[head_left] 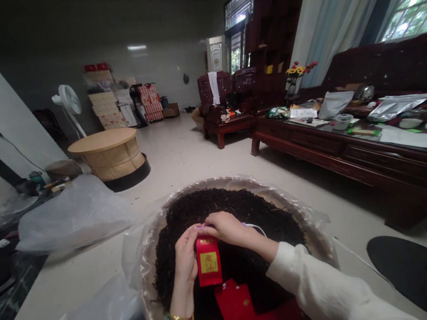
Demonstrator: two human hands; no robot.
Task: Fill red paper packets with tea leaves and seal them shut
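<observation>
I hold a small red packet (208, 262) with a yellow label upright over a wide round basket (148, 258) lined with clear plastic and heaped with dark loose tea leaves (242, 210). My left hand (185, 255) grips the packet's left side. My right hand (225, 229) is closed in a pinch on the packet's top edge. More flat red packets (247, 312) lie in a pile at the near side of the basket, below my hands.
A long dark wooden table (359, 152) with silver bags and clutter runs along the right. A round wooden tub (109, 153) and a white fan (69, 101) stand at the left back. Clear plastic bags (71, 216) lie left. A dark stool (420, 267) sits lower right.
</observation>
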